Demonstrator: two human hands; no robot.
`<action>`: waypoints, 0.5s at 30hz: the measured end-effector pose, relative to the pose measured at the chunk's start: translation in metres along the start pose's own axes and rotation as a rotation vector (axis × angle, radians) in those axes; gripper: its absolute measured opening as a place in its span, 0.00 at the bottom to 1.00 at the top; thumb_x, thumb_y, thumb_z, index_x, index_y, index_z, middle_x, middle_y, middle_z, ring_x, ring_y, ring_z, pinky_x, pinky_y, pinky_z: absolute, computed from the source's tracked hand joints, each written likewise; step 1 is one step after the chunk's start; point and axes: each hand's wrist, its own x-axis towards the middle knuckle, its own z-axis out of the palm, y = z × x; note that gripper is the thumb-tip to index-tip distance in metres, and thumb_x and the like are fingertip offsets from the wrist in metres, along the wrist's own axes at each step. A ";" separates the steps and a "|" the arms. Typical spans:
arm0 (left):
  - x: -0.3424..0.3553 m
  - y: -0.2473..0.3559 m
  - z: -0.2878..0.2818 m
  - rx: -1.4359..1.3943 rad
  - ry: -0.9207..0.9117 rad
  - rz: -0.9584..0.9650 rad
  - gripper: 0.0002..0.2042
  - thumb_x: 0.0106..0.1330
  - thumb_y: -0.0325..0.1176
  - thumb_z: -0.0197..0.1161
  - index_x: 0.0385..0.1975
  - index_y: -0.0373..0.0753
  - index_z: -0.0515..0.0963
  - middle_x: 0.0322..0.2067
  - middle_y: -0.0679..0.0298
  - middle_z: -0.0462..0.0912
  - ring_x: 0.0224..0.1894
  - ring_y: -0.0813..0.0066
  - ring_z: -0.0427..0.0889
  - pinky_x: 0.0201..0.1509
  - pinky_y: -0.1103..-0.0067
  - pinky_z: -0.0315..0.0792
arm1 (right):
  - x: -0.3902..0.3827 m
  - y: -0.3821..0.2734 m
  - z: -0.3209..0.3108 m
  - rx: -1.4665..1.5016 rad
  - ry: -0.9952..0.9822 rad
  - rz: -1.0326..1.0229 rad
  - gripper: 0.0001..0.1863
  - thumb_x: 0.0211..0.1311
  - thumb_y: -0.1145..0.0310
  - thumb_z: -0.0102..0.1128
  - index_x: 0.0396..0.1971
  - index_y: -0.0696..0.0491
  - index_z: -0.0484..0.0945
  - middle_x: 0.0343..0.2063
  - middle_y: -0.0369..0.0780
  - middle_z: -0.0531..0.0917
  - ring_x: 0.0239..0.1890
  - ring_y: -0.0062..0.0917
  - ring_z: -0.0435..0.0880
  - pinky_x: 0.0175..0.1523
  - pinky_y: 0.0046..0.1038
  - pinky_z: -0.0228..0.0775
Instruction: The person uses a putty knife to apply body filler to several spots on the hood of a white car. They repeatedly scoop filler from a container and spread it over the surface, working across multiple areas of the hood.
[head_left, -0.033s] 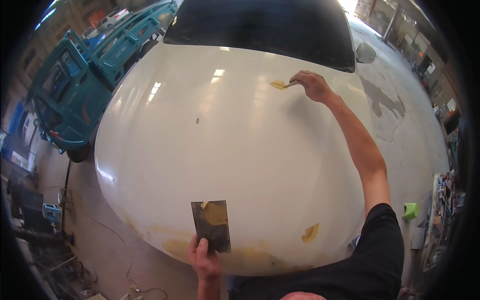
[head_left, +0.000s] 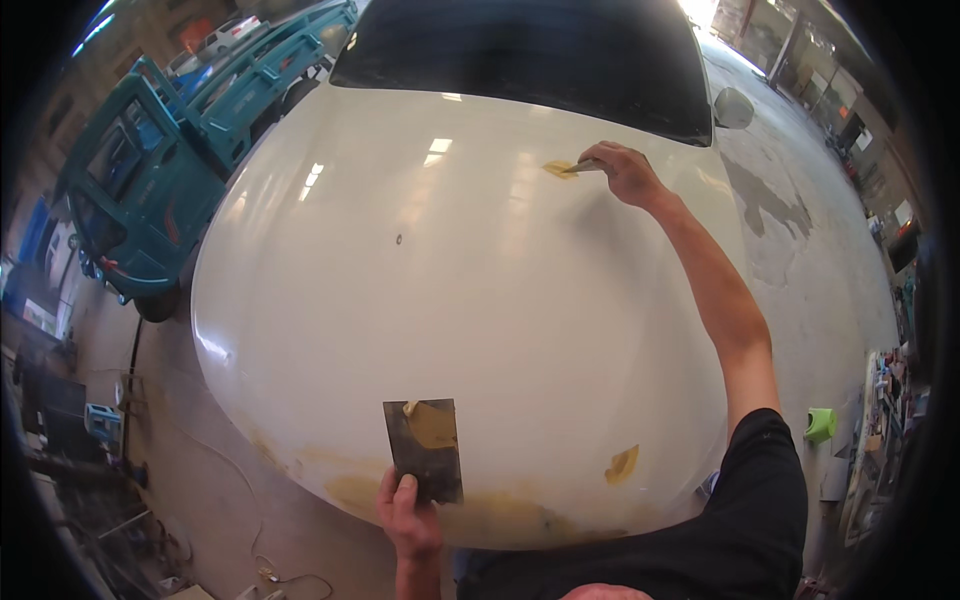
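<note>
My right hand (head_left: 628,174) reaches far across a white car hood (head_left: 460,310), its fingers closed on a thin putty spreader (head_left: 588,166). The spreader's tip meets a small yellow putty patch (head_left: 558,169) below the windshield. My left hand (head_left: 408,515) grips the lower end of a dark flat mixing board (head_left: 425,475) above the hood's front edge. A smear of yellow putty (head_left: 432,426) lies on the board's upper part. Another putty patch (head_left: 622,465) sits on the hood to the right of the board.
Yellowish areas (head_left: 500,515) run along the hood's front edge. The dark windshield (head_left: 520,60) and a side mirror (head_left: 733,107) are beyond. A teal truck (head_left: 140,200) stands on the left. A green container (head_left: 820,425) and cluttered shelving (head_left: 870,440) are at right. A cable (head_left: 240,475) crosses the floor.
The spreader's tip has shifted slightly left over the far putty patch. My left hand and the board stay in place.
</note>
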 end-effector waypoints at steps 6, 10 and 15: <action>-0.009 -0.004 0.003 -0.122 0.009 0.009 0.15 0.75 0.26 0.53 0.58 0.29 0.79 0.49 0.57 0.88 0.49 0.68 0.88 0.55 0.72 0.82 | 0.000 -0.071 0.031 0.042 0.039 -0.087 0.18 0.65 0.86 0.54 0.46 0.51 0.86 0.44 0.39 0.89 0.51 0.37 0.87 0.55 0.38 0.80; -0.011 -0.008 0.003 -0.112 0.083 0.026 0.15 0.76 0.26 0.53 0.57 0.27 0.80 0.48 0.59 0.88 0.46 0.72 0.86 0.50 0.74 0.80 | 0.011 -0.124 0.069 0.038 -0.004 -0.168 0.21 0.59 0.87 0.53 0.47 0.50 0.86 0.44 0.39 0.88 0.52 0.36 0.87 0.55 0.38 0.80; -0.016 -0.013 -0.006 -0.172 0.037 0.014 0.15 0.76 0.25 0.53 0.57 0.27 0.80 0.49 0.58 0.88 0.48 0.71 0.86 0.54 0.74 0.81 | 0.033 -0.186 0.100 -0.028 -0.054 -0.146 0.19 0.59 0.86 0.52 0.44 0.51 0.84 0.40 0.40 0.85 0.50 0.37 0.85 0.55 0.40 0.78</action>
